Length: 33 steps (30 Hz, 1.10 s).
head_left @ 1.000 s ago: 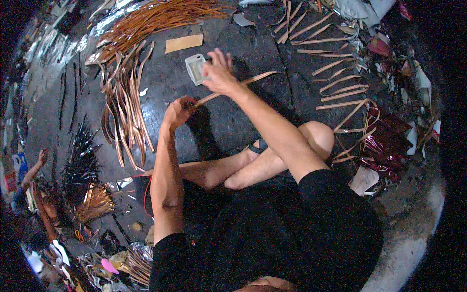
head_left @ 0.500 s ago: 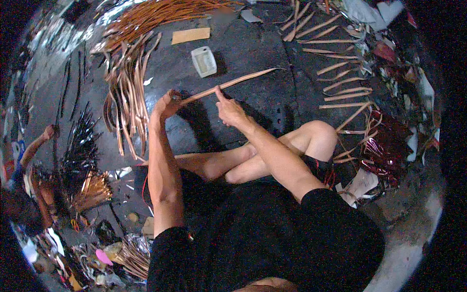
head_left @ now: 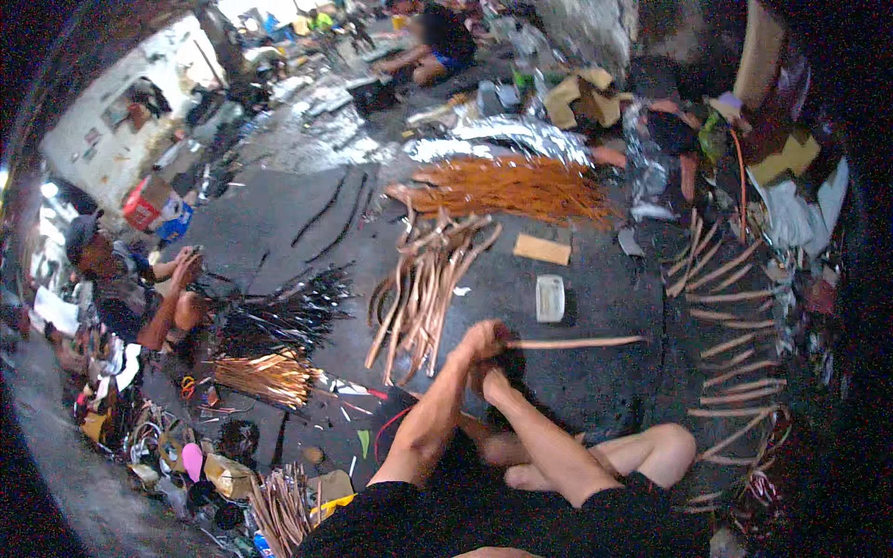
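Observation:
My left hand [head_left: 482, 340] is closed around one end of a long, narrow tan strip [head_left: 581, 343], which looks like leather or similar flat material. The strip sticks out to the right, roughly level, above the dark floor. Just below and against the left hand is my right hand [head_left: 486, 377]; its fingers are blurred and mostly hidden, so their grip does not show. Close by on the left lies a loose bundle of tan strips [head_left: 433, 288]. Beyond the held strip stands a small white rectangular container [head_left: 550, 298].
Orange-brown strands [head_left: 512, 191] lie across the far floor, near a tan flat piece [head_left: 542, 249]. Separate tan strips [head_left: 739, 385] form a row at right. On the left, a co-worker [head_left: 139, 279] sits beside black strands [head_left: 298, 307] and a copper-coloured bundle [head_left: 265, 377].
My right hand has drawn back along the strip to my left hand. The strip has swung from slanting upward to nearly level. The view has tilted up, showing more of the room.

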Each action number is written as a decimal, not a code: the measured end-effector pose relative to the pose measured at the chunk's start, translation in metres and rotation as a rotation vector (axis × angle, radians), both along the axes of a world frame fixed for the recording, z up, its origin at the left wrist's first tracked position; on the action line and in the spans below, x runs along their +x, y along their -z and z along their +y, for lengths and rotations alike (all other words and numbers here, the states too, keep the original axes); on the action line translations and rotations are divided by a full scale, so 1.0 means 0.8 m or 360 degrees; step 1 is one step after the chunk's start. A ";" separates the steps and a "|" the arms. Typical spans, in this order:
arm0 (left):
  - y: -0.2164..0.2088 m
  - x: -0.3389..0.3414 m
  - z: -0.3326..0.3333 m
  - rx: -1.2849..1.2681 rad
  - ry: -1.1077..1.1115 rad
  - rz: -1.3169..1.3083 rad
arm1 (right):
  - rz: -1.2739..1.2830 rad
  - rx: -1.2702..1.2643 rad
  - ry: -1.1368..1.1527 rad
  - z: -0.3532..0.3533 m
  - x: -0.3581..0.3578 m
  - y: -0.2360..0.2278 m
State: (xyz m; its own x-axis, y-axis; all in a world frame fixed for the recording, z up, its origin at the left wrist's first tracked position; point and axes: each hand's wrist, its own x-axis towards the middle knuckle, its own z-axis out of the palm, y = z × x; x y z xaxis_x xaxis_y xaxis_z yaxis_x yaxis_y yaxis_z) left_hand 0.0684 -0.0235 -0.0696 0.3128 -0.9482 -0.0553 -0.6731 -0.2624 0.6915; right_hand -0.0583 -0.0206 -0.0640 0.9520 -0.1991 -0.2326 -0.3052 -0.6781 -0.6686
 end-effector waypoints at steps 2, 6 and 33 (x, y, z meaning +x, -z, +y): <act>-0.006 -0.007 0.002 0.0064 0.0069 -0.0120 | 0.0166 -0.0095 -0.0020 -0.017 -0.056 -0.042; -0.018 -0.030 0.008 0.0067 -0.0089 -0.0430 | 0.0080 0.0096 0.0420 -0.041 -0.161 -0.142; -0.391 -0.173 -0.080 -0.0186 0.0672 0.0413 | -0.0688 0.0273 0.0593 -0.045 -0.182 0.049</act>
State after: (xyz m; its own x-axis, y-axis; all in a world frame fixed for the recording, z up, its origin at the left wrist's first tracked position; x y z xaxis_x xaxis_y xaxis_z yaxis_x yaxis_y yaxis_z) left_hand -0.0703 -0.0876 0.2434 -0.1090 -0.9935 0.0334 -0.5062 0.0844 0.8583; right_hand -0.2038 -0.0568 -0.1035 0.8406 -0.5319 0.1022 -0.1773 -0.4486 -0.8760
